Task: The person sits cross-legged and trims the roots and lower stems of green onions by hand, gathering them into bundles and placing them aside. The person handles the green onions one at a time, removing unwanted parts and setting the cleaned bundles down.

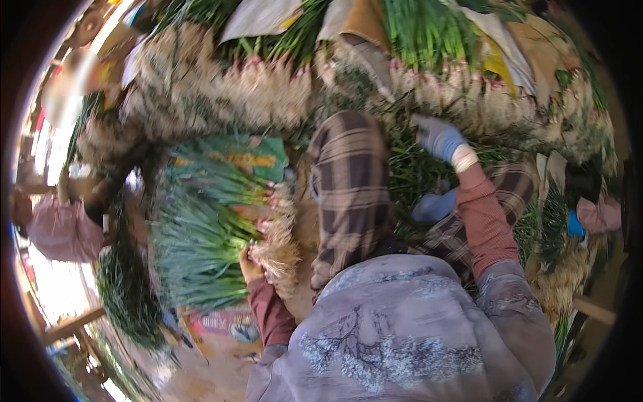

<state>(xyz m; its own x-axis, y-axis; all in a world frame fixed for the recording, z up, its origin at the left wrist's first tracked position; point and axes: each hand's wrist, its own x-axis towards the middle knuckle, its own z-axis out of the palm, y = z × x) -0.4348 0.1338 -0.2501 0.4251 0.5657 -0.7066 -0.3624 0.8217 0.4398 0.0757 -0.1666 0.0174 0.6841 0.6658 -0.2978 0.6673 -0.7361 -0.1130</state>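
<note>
A broad bundle of green onions [206,241] lies to my left, its leaves fanned leftward and its pale roots [281,246] toward me. My left hand [252,265] is closed around some stalks just beside the roots. My right hand [438,138], in a blue-grey glove, reaches out over loose green leaf trimmings [417,176] between my legs. Its fingers point toward the left and are blurred; nothing shows clearly in them. Beyond it runs a long row of stacked green onions [432,35], root ends [271,90] facing me.
Sacking [369,22] partly covers the row. A green printed sack [269,158] and another printed sack [226,324] lie under the left bundle. Another person, in a pink garment [65,228], is at far left beside dark green leaves [128,286]. More onions [562,271] lie at right.
</note>
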